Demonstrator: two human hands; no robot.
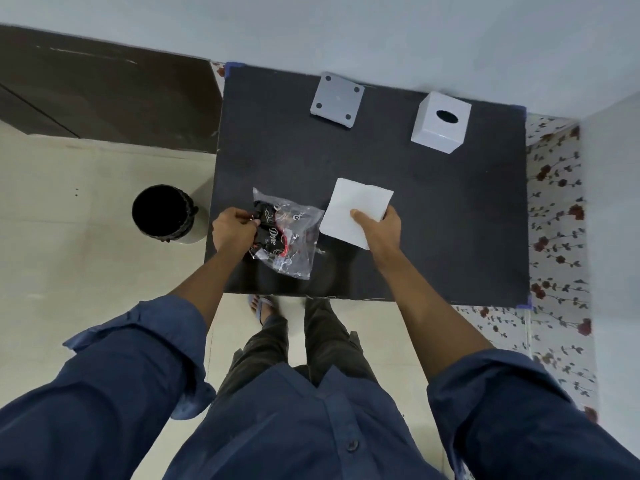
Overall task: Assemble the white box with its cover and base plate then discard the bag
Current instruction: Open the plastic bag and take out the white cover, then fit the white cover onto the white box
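Two hands work near the front edge of a dark worktop (433, 216), which sits pushed into a corner with pale walls close behind it and to its right. Most of the worktop's middle and right side lies bare, giving free room between the hands and the parts at the back. The left hand (232, 231) is closed on the left end of a clear plastic bag (294, 237) with black and red printing; the bag lies crumpled just inside the front left part of the worktop. The right hand (375, 227) pinches the near corner of a flat white stack of tissue (356, 211), thumb on top, with the stack just beside the bag's right edge. Whether the stack rests on the surface or is lifted slightly cannot be told. At the back, close to the wall, a square grey base plate (336, 99) with four dark corner spots stands tilted, and well to its right sits the white box cover (441, 123), a cube with a dark oval slot in its top. Off the left edge, on the pale tiled floor, stands a round dark-lined bin (162, 213), open-topped and near the left hand. Floral-patterned covering shows along the worktop's right and front right edges.
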